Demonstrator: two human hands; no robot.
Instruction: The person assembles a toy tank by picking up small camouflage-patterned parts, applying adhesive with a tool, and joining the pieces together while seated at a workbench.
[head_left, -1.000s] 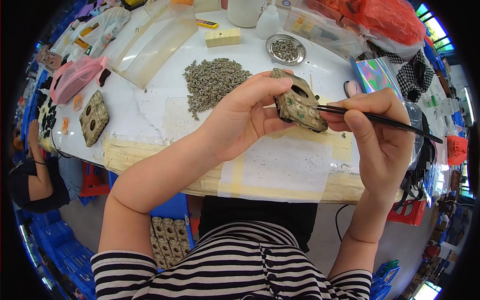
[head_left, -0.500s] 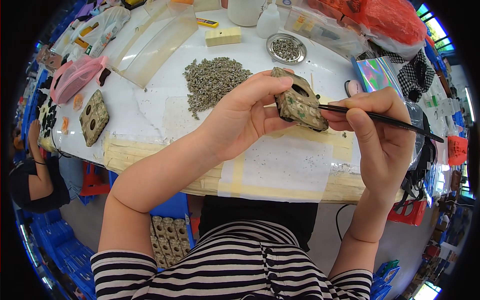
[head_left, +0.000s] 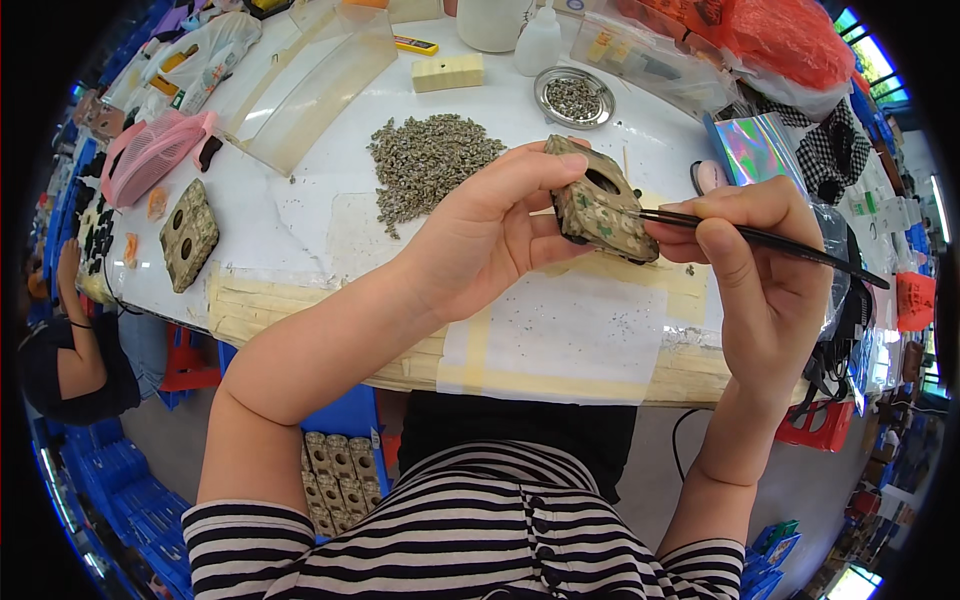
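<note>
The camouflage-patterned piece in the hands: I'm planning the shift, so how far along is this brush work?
Done: one similar patterned piece lies flat on the white table, apart from the hands. In hand: the left hand holds the patterned piece up while the right hand puts a thin black brush to it. Left: a heap of small grey bits and more in a metal dish.

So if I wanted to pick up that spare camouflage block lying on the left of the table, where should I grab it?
Probably by its two long edges, from above: the camouflage block lies flat, apart from other things, with two holes on its top face.
</note>
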